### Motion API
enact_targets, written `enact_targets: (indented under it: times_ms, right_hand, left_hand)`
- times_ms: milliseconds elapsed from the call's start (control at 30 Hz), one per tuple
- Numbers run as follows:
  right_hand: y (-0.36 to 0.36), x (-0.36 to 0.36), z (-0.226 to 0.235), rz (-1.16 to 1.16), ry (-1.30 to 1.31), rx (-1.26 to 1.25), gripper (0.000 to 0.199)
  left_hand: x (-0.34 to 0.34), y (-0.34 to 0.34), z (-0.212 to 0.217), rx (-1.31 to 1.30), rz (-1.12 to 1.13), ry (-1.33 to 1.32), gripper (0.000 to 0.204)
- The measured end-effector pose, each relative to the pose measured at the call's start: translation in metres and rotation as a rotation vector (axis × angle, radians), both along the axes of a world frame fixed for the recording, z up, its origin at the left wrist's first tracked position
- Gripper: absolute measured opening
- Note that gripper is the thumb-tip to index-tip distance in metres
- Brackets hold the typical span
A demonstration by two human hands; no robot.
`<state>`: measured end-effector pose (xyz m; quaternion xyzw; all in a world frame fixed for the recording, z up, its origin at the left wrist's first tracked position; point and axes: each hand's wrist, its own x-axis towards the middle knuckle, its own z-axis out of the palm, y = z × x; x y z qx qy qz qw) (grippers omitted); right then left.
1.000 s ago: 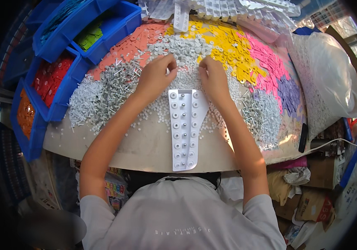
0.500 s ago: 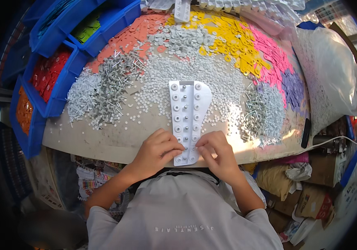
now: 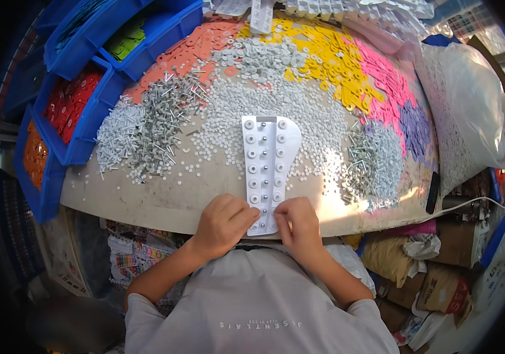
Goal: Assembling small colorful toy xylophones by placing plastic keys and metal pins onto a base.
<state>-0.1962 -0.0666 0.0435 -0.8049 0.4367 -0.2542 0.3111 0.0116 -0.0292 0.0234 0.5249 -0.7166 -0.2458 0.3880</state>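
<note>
A long white plastic holder (image 3: 269,162) lies upright in front of me, near the table's front edge. White round washers sit in a row down each side of it, and small metal studs run along its middle channel. My left hand (image 3: 223,223) is pinched closed at the holder's lower left side. On the opposite side, my right hand (image 3: 301,224) has its thumb and fingers drawn together by the lowest washers. Whatever lies between the fingertips of either hand is hidden or too small to make out.
Loose white discs (image 3: 229,112) spread around the holder's far end. Metal pins (image 3: 164,121) and white pins (image 3: 120,127) are heaped at left, with more pins (image 3: 382,159) at right. Coral, yellow (image 3: 329,59), pink and purple (image 3: 415,127) pieces lie behind. Blue bins (image 3: 78,154) line the left.
My right hand has moved down and slightly left, its fingers curling closer together. The left hand has shifted slightly down and stays pinched. The holder looks much the same.
</note>
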Motion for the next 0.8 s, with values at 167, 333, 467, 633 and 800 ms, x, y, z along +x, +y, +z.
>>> enact_targets:
  times_ms: [167,333,467,633,800]
  right_hand:
    - [0.003,0.000,-0.014,0.006,0.061,-0.300,0.022]
    - [0.000,-0.004,-0.026,0.020,-0.035,-0.266,0.025]
    - [-0.002,-0.003,-0.021,0.031,-0.072,-0.255,0.024]
    - [-0.034,-0.006,-0.007,-0.127,-0.165,-0.295,0.021]
    - [-0.104,-0.012,0.010,-0.193,0.116,-0.335,0.014]
  left_hand:
    - [0.005,0.000,-0.004,-0.294,-0.075,-0.217,0.021]
    - [0.025,-0.041,0.012,-0.262,-0.063,-0.080,0.014]
    - [0.051,-0.118,0.024,-0.172,0.236,-0.057,0.012]
    - [0.076,-0.205,0.003,-0.147,0.273,-0.098,0.013]
    - [0.071,-0.240,-0.013,-0.028,0.258,-0.301,0.014]
